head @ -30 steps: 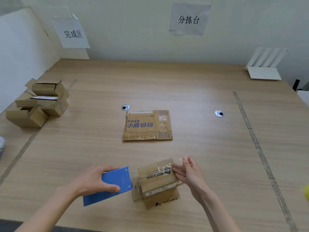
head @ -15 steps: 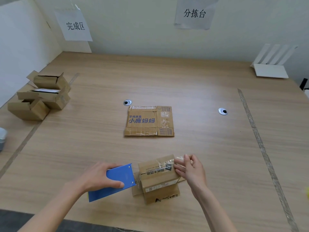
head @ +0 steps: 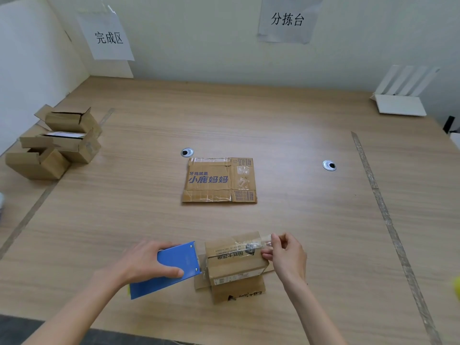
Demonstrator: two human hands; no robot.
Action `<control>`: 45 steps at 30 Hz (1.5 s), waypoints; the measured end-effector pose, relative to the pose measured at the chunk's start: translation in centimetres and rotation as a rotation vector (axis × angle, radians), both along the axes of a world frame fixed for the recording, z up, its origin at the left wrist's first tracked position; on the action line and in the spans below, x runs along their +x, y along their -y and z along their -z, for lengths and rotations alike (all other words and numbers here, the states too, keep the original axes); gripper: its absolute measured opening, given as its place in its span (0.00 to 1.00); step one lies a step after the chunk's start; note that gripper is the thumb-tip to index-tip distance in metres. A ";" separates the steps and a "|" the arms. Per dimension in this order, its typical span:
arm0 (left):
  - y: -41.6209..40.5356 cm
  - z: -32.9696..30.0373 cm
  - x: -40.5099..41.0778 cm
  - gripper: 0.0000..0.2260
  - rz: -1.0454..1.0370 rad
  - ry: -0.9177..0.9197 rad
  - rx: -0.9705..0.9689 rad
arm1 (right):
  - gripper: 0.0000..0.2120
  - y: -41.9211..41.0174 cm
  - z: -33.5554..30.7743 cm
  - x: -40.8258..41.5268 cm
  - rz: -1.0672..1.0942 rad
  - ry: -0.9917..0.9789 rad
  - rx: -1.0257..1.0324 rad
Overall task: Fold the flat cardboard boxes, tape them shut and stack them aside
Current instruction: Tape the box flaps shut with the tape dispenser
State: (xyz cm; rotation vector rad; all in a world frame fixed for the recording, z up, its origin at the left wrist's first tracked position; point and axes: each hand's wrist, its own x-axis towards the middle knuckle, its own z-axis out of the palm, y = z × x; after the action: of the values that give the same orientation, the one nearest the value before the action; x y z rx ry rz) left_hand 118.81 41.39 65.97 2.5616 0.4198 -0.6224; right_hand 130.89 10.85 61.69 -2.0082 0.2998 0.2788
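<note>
A small folded cardboard box [head: 236, 263] stands near the table's front edge, with one flap lying open toward me. Clear tape [head: 251, 244] runs across its top. My left hand [head: 146, 261] grips a blue tape dispenser [head: 171, 267] pressed against the box's left side. My right hand [head: 286, 255] pinches the tape's free end at the box's upper right corner. A flat cardboard box [head: 219, 180] with blue print lies in the middle of the table. Several folded boxes [head: 57, 143] are stacked at the far left.
The wooden table [head: 298, 120] carries strips of old tape on its left and right, and two round cable holes [head: 329, 165]. A white router [head: 400, 98] sits at the back right. Paper signs hang on the wall. A yellow object shows at the right edge.
My right hand has shifted slightly right along the box top, drawing the tape end with it. My left hand and the dispenser stay against the box. The camera tilted a little.
</note>
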 end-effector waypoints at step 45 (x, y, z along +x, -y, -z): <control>-0.8 1.5 -0.3 0.27 0.013 0.141 0.001 | 0.08 2.0 4.7 -1.8 0.158 -0.213 0.051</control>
State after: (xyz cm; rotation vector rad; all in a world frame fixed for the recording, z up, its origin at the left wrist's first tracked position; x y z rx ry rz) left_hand 118.53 42.15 64.47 2.5905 0.3561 -0.4420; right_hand 129.13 8.80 57.03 -1.8949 0.5776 0.3971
